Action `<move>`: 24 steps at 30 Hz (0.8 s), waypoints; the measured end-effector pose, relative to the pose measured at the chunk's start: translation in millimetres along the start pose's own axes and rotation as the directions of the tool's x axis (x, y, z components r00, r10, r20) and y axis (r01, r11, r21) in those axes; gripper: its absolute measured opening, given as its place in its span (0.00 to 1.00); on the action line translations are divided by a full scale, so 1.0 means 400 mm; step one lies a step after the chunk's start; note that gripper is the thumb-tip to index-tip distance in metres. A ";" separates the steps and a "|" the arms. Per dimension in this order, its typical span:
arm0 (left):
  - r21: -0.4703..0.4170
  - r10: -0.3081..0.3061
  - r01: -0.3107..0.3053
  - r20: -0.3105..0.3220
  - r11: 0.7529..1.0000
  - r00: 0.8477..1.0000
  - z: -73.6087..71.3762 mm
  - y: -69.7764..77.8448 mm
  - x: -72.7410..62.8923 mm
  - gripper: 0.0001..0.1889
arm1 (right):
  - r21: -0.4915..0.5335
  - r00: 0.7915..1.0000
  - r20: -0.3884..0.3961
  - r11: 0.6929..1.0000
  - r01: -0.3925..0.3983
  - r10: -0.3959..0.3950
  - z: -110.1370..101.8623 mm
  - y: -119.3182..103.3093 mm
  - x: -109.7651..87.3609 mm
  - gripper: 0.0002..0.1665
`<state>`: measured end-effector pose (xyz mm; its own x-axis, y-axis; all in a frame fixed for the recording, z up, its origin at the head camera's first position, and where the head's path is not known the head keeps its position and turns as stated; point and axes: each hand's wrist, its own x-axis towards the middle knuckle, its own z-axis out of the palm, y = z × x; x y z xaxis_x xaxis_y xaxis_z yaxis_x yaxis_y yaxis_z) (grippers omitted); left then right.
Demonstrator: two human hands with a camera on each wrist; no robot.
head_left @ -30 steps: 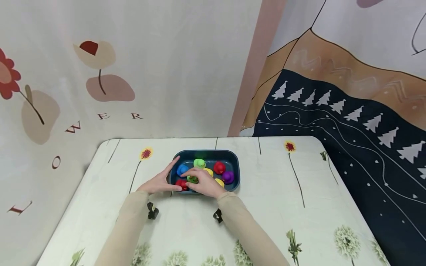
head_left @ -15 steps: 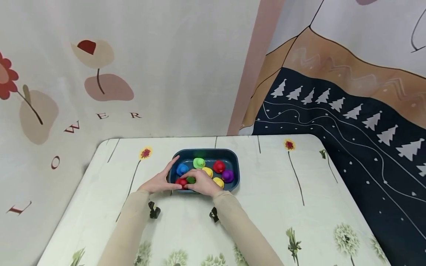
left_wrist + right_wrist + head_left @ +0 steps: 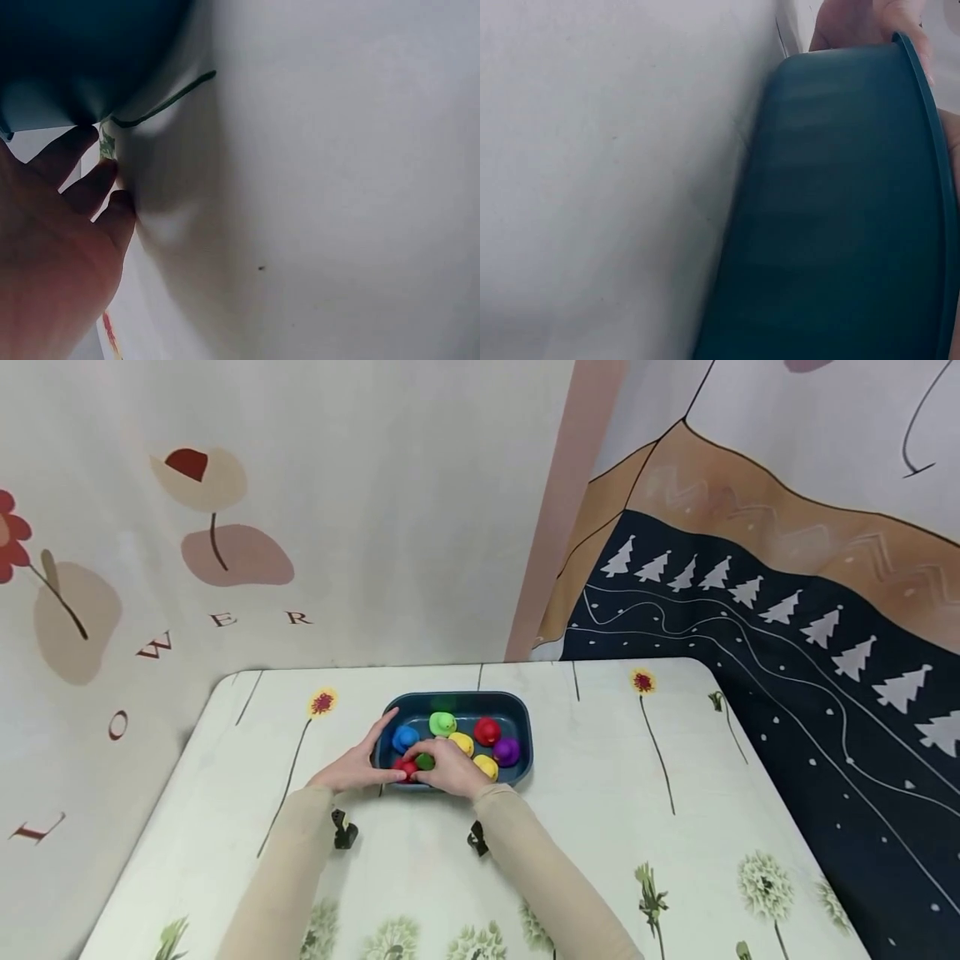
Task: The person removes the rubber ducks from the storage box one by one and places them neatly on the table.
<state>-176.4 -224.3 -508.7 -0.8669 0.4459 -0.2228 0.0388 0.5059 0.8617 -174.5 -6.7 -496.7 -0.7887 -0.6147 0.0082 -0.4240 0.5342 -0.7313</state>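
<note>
A dark teal tray [image 3: 525, 727] holding several small rubber ducks stands on the table. My left hand [image 3: 351, 770] grips its near left corner, thumb at the front rim and fingers along the left side. In the left wrist view, those fingers [image 3: 88, 180] lie against the outer wall. My right hand [image 3: 450, 767] reaches over the front rim and pinches a green duck [image 3: 425, 762], mostly covered by the fingers. Close by the left thumb sits a red duck [image 3: 404, 768], with a blue duck [image 3: 406, 738] behind it.
Also in the tray are a light green duck [image 3: 442, 723], a second red duck [image 3: 487, 731], a purple duck [image 3: 506, 751] and two yellow ducks, one yellow duck [image 3: 486, 767] near the front. A flower-print cloth [image 3: 600, 827] covers the table, with printed curtains [image 3: 375, 527] behind.
My right hand has shifted slightly left with the green duck, nearer the front red duck, uncovering more of the yellow ducks. The left hand keeps its place at the tray's corner.
</note>
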 end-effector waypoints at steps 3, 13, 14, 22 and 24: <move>-0.001 0.003 -0.003 0.001 1.000 1.000 0.000 0.002 -0.001 0.55 | 0.060 1.000 -0.021 0.998 0.000 0.001 -0.003 0.006 -0.001 0.15; -0.006 0.007 -0.007 -0.022 1.000 1.000 0.002 0.000 0.000 0.54 | 0.212 0.990 -0.143 0.977 0.027 0.004 -0.025 0.013 -0.020 0.15; -0.007 0.007 -0.007 -0.026 1.000 1.000 0.003 0.000 -0.001 0.54 | 0.225 0.987 -0.158 0.974 0.033 0.003 -0.028 0.011 -0.025 0.16; 0.002 0.013 -0.013 -0.034 1.000 0.999 0.010 0.002 -0.011 0.53 | 0.275 0.968 -0.248 0.961 0.032 0.038 -0.048 0.005 -0.072 0.17; 0.005 0.019 -0.019 -0.032 1.000 0.999 0.013 0.000 -0.012 0.54 | 0.276 0.962 -0.273 0.960 0.049 0.029 -0.052 0.008 -0.085 0.17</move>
<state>-169.6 -222.8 -509.8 -0.8815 0.4315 -0.1915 0.0578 0.5012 0.8634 -158.4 27.9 -484.9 -0.8921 -0.4175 0.1728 -0.3232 0.3224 -0.8897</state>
